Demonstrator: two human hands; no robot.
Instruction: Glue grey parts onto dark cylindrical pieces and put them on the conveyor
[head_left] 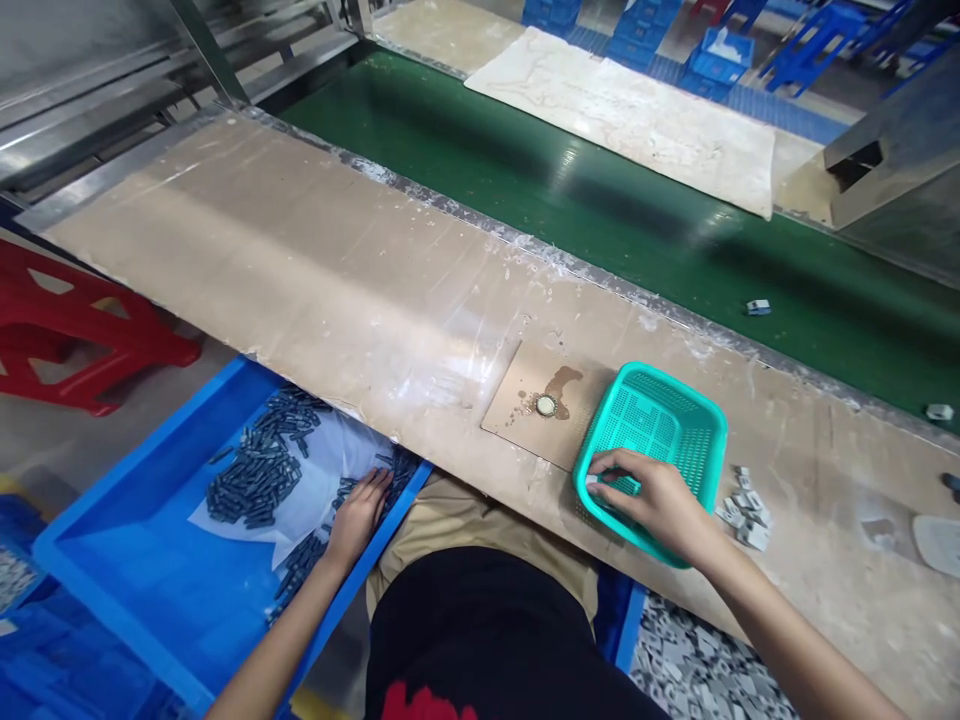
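Note:
My right hand (660, 500) reaches over the near rim of a turquoise plastic basket (716, 440). Its thumb and index finger pinch a small whitish piece (592, 481) just inside the basket's near left corner. My left hand (361, 512) is down in a large blue bin (135, 580), fingers extended over small dark elongated pieces (300, 560); its fingertips touch them and are partly hidden. A heap of the same dark pieces (255, 480) lies on a white sheet (341, 450) in the bin.
Several small grey-white parts (746, 515) lie right of the basket. A round cap-like object (546, 405) sits on a wet brown board (510, 410). Beyond the worktable (300, 270) runs a green conveyor belt (465, 140) carrying loose parts. A red stool (112, 350) stands left.

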